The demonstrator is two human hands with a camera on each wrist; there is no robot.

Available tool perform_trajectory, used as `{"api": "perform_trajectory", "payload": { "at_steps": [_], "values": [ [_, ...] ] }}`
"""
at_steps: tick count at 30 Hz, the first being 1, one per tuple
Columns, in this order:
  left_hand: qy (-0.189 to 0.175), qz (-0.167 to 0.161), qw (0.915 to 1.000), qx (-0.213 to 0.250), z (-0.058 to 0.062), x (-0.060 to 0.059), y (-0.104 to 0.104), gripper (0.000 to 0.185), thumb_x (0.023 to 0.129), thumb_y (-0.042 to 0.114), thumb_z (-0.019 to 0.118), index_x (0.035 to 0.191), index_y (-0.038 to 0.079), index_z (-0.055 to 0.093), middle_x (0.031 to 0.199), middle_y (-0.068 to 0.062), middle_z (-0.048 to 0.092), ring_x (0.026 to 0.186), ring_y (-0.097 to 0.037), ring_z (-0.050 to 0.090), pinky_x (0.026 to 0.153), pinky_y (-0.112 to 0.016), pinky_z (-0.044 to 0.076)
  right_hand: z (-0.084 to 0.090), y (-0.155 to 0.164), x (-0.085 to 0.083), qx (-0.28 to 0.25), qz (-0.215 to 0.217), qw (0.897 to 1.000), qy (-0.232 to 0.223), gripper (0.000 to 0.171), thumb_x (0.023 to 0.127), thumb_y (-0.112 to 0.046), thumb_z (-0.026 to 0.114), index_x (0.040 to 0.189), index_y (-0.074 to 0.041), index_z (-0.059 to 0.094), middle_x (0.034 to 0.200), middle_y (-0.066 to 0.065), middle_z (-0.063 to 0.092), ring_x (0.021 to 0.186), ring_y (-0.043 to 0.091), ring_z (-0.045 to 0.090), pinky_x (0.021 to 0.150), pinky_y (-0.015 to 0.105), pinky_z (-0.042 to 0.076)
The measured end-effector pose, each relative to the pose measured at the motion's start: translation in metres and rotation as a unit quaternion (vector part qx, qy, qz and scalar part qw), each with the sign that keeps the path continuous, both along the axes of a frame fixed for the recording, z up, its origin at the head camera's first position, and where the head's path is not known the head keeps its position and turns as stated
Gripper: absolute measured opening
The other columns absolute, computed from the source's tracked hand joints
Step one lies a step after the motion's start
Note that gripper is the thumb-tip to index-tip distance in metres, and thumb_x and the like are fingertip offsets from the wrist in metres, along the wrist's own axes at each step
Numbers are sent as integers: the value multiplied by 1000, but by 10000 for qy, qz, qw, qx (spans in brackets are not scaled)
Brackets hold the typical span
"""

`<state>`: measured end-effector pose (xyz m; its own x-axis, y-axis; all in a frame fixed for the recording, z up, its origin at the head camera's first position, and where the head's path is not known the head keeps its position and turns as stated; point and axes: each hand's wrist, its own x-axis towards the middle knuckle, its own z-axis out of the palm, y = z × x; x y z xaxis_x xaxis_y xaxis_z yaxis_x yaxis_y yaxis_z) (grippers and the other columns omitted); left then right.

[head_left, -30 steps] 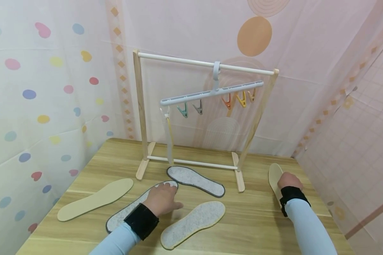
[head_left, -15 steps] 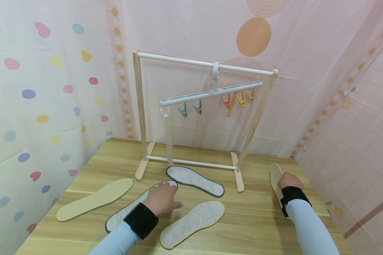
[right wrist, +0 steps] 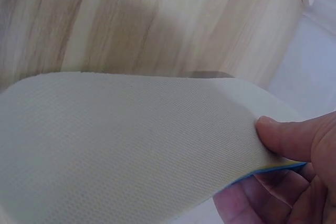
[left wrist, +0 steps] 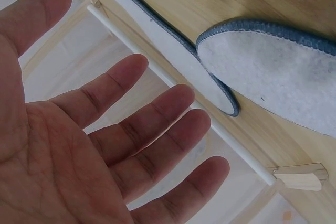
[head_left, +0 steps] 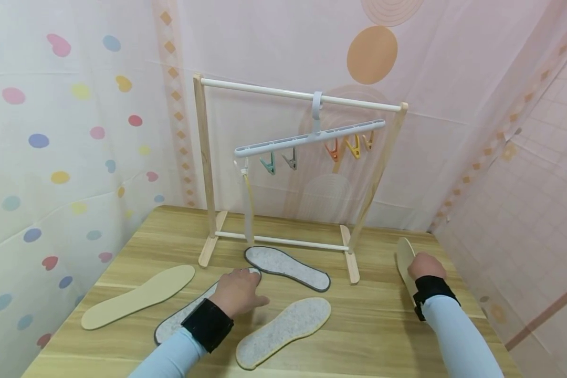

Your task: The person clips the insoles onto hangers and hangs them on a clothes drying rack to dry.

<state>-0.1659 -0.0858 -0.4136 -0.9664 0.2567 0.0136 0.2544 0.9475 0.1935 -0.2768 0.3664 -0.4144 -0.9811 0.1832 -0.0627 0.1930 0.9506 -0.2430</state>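
My right hand (head_left: 426, 266) pinches a cream insole (right wrist: 115, 145) at the table's right side, thumb on its textured face and fingers beneath its blue edge. That insole stands tilted, partly off the tabletop. Fingers spread, my left hand (head_left: 238, 294) is over a grey felt insole (head_left: 172, 325) with dark trim and holds nothing; the left wrist view shows its fingers apart from the felt. Another dark-trimmed insole (head_left: 288, 265) lies just beyond that hand. Nearer me lies a grey insole (head_left: 283, 333) with yellow trim. A cream insole (head_left: 139, 298) lies flat at the left.
Behind the insoles stands a wooden rack (head_left: 204, 157) with white bars. From its top bar a pale blue hanger (head_left: 312, 137) hangs tilted, carrying several coloured clips. The white clip (head_left: 243, 169) at its left end holds an insole (head_left: 248, 210) hanging edge-on. Curtains surround the table.
The right hand has tipped its cream insole up more steeply from the table. My left hand stays over the dark-trimmed insole. The head view has shifted slightly.
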Motion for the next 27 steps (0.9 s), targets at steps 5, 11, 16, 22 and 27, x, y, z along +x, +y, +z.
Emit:
{"api": "perform_trajectory", "payload": {
  "at_steps": [5, 11, 16, 22, 27],
  "values": [
    [42, 7, 10000, 41, 1, 0, -1, 42, 79, 45, 79, 86, 7, 62, 83, -11, 60, 81, -33, 62, 69, -50, 51, 6, -4, 3, -20, -72, 10000, -23, 19, 87, -4, 53, 89, 10, 64, 77, 20, 61, 68, 32, 57, 57, 45, 48],
    [-26, 2, 9998, 182, 0, -1, -1, 40, 79, 44, 79, 84, 8, 63, 86, -11, 62, 85, -34, 61, 71, -51, 50, 9, -5, 5, 2, -82, 10000, 48, 18, 89, -3, 52, 89, 11, 64, 74, 18, 59, 64, 30, 56, 54, 39, 47],
    [-2, -7, 9998, 220, 2, -2, -1, 39, 79, 44, 79, 80, 9, 61, 83, -11, 62, 83, -33, 61, 70, -51, 50, 7, -6, 5, -49, -106, 9997, 199, 18, 88, -2, 53, 93, 11, 64, 75, 18, 59, 64, 30, 56, 53, 39, 45],
    [35, 8, 9999, 164, 3, -5, -2, 40, 79, 45, 78, 79, 9, 61, 82, -11, 64, 81, -31, 62, 66, -50, 51, 5, -8, 6, -161, -75, 9990, 405, 18, 88, -3, 53, 91, 12, 62, 72, 17, 58, 62, 30, 55, 52, 38, 44],
    [-32, 64, 10000, 68, 4, -7, -3, 45, 80, 47, 77, 93, 5, 67, 91, -16, 66, 89, -35, 63, 72, -54, 51, 4, -12, 7, -278, -20, 9976, 639, 21, 89, -4, 53, 95, 14, 61, 72, 18, 59, 62, 30, 55, 51, 39, 45]
  ]
}}
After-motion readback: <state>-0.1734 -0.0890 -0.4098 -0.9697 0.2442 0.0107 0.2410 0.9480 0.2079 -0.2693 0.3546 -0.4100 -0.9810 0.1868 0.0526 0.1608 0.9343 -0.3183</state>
